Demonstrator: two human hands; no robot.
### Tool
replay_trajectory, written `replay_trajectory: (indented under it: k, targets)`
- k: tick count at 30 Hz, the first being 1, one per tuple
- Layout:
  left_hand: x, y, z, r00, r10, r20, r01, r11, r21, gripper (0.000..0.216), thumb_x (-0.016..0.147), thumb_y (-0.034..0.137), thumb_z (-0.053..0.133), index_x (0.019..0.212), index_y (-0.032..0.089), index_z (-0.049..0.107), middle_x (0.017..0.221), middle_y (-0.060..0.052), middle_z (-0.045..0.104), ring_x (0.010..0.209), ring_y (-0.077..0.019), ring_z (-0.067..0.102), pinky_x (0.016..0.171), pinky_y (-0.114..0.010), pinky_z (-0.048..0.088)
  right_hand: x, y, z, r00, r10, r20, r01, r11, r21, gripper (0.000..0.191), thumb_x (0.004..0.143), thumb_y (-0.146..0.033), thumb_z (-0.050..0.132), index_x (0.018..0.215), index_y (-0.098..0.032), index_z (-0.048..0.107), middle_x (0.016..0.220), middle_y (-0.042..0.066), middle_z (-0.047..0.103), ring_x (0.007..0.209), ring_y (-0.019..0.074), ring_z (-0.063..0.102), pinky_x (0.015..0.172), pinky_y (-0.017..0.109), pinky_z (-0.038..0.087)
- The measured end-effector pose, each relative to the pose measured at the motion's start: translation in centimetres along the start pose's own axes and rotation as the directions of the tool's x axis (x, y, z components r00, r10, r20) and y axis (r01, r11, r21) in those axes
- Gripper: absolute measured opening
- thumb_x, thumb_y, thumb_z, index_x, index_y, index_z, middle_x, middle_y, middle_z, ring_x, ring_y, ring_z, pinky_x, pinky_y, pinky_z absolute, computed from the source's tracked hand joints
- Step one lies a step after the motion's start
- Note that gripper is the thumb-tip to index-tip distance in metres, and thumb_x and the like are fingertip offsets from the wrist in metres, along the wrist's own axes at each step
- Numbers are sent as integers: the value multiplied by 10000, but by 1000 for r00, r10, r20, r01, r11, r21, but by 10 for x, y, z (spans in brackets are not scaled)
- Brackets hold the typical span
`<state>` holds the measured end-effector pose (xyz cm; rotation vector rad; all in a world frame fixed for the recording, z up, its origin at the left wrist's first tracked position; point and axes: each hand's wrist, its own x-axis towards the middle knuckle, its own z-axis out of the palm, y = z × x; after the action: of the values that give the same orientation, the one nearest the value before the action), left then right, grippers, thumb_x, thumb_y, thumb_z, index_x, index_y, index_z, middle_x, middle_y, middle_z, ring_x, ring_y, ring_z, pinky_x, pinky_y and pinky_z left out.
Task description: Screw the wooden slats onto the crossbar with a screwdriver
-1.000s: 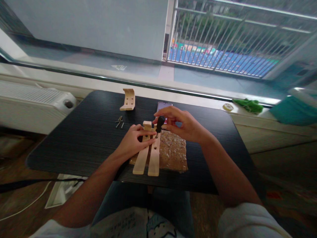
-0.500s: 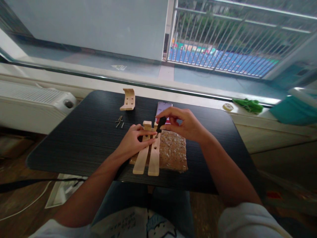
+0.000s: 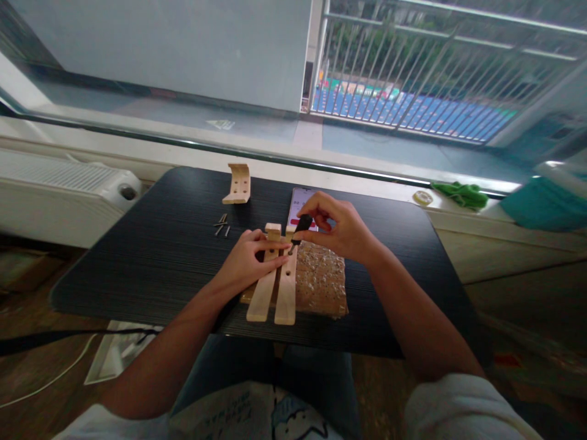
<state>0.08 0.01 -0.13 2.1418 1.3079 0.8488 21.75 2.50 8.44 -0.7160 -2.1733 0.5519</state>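
My right hand point(image 3: 343, 227) grips a small screwdriver point(image 3: 302, 227) by its black handle, between thumb and fingers. The screwdriver leans, its tip down at the upper hole of the right wooden piece point(image 3: 285, 299). Whether a screw sits under the tip is too small to tell. My left hand point(image 3: 245, 260) lies across the left wooden piece point(image 3: 260, 299), holding both pieces, its thumb and forefinger reaching to the right one close to the tip. Both pieces rest side by side on a brown, bubble-wrapped slab point(image 3: 323, 281).
Several screws point(image 3: 221, 224) lie left of the pieces on the dark table point(image 3: 137, 256). Behind them stands a curved wooden part point(image 3: 238, 186) with holes. A phone point(image 3: 297, 198) lies behind my right hand. Tape point(image 3: 422, 198) and a green cloth point(image 3: 463, 195) are on the windowsill.
My right hand has shifted slightly, and the screwdriver handle now tilts more to the right. My left hand and the wooden pieces stay nearly where they were.
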Motion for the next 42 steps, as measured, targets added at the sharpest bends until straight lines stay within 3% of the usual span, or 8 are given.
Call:
replay_trajectory:
  k: [11,18,21,25,31,42]
  targets:
    - [0,2,-1,1000,5,-6,-5,1000,-4,278,808,418,691,1049,292,749,963,-30,622,974,-238,529,951,-419,445,0,-4,3,999,12,-52,-15,998,-55,249,755,-242,739,816,-191,503,659,-82,472,523,35,347,528,222,317]
    - [0,2,-2,1000,11,-4,-11,1000,-4,283,811,426,688,1053,291,748,967,-29,621,982,-238,529,964,-417,441,-3,-1,9,994,-23,-106,14,996,-83,290,771,-238,736,991,-202,551,738,-67,519,523,38,391,529,223,341]
    - [0,1,-2,1000,8,-2,-8,1000,-2,286,812,430,687,1057,294,746,972,-30,619,987,-241,529,966,-424,444,-4,0,11,994,-41,-102,31,995,-94,217,809,-281,696,975,-208,577,759,-41,561,564,64,432,555,238,368]
    - [0,3,-2,1000,1,-3,-1,1000,0,278,808,411,694,1051,287,749,969,-33,622,982,-242,533,963,-426,445,-3,-1,7,998,-42,-48,37,994,-101,206,841,-329,649,987,-192,597,803,-13,610,602,75,477,581,245,398]
    - [1,5,-3,1000,8,0,-8,1000,1,268,807,390,700,1052,292,748,990,-30,640,979,-241,534,951,-415,439,0,-5,-7,993,-65,101,68,997,-27,218,877,-213,563,1086,-153,572,1040,51,674,701,69,561,615,225,439]
    - [1,6,-4,1000,-7,15,7,1000,1,278,805,402,696,1053,287,748,1014,-32,641,1007,-247,520,959,-425,433,-1,-10,-7,985,24,173,-53,985,164,230,891,-144,526,1121,-134,530,1102,69,665,616,31,471,560,194,412]
